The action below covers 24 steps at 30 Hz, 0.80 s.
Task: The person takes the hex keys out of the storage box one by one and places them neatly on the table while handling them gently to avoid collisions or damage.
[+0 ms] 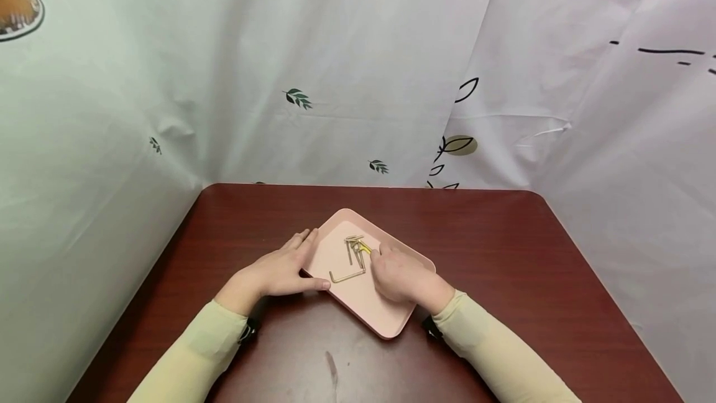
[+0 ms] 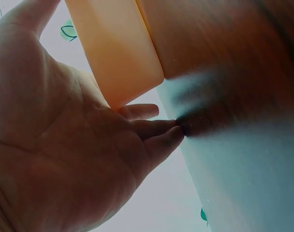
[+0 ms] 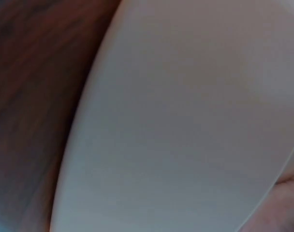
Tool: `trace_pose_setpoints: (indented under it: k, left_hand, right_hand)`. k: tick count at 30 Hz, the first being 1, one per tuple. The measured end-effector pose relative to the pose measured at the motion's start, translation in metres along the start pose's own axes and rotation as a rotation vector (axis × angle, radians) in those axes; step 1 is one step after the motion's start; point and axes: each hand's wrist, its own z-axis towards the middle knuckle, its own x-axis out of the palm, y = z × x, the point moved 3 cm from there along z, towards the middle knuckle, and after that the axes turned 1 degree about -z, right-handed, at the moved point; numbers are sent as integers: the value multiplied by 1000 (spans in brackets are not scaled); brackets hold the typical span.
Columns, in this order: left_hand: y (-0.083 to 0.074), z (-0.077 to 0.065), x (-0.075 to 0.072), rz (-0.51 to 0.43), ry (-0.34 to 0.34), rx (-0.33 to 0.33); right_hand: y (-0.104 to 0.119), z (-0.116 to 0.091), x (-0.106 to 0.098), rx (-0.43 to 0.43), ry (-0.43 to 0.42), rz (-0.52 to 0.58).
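A pink rectangular tray (image 1: 386,319) lies turned at an angle on the table. In it, several brass-coloured hex keys are heaped near the middle, and one L-shaped hex key (image 1: 347,277) lies closer to the left corner. My left hand (image 1: 282,269) steadies that corner, its fingers spread straight along one edge and its thumb along the other. The left wrist view shows the palm beside the tray wall (image 2: 123,58). My right hand (image 1: 399,272) is over the tray with curled fingers, pinching a small yellow piece (image 1: 365,247) by the heap; most of it is hidden.
The dark red-brown table (image 1: 481,229) extends around the tray, with a smear near its front. White printed curtains (image 1: 358,79) hang behind and along both sides. In the right wrist view, the tray's outer wall (image 3: 176,121) fills most of the picture.
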Motion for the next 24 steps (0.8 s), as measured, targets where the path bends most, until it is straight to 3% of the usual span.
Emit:
trace_pose_setpoints:
  k: [11,24]
  left_hand:
    - [-2,-1,-2,4,-3,7]
    - [0,0,0,10,-8,2]
  right_hand:
    - [-1,2,-1,-7,-32,67]
    - [-2,1,-2,-5,-28,28]
